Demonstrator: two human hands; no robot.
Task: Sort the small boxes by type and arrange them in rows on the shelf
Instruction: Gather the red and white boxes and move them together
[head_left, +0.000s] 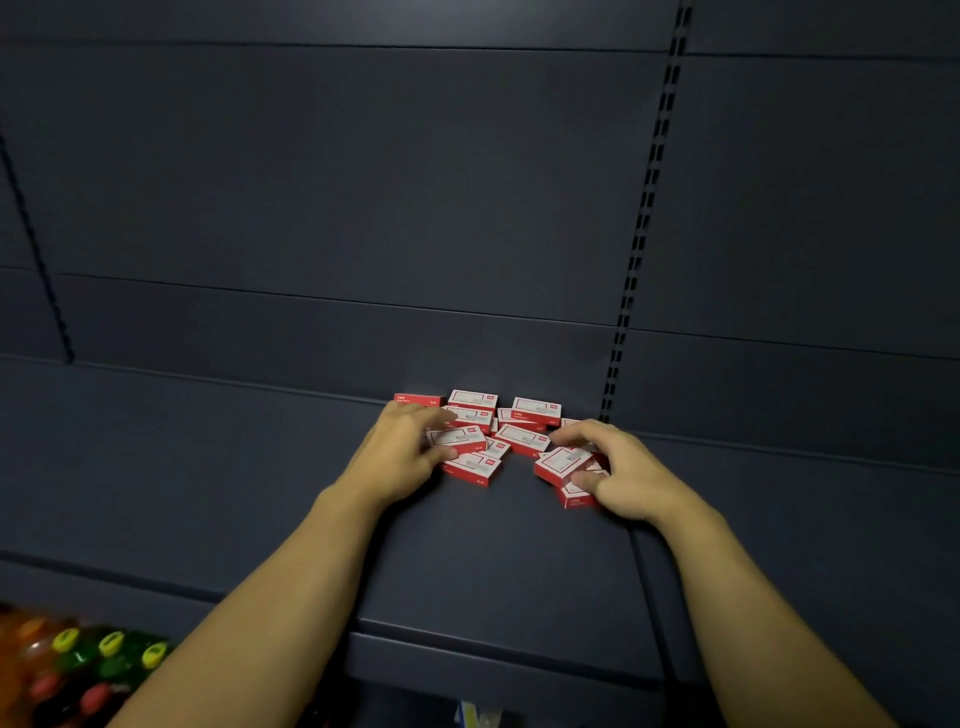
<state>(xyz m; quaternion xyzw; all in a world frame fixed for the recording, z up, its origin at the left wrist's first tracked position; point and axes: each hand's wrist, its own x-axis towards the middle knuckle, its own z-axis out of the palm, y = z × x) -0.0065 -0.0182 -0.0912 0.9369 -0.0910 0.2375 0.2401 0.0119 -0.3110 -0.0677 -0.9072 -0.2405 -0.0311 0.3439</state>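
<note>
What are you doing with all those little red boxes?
A person is sorting small red-and-white boxes on a dark shelf. The boxes lie in a jumbled heap near the back, not in rows yet. The left hand holds one box on the left side of the heap, and the right hand grips another on the right side.

Both bare forearms are stretched forward. The left hand (402, 447) is laid palm down, fingers curled inward — the right hand (615, 467) likewise, thumb tucked.
</note>
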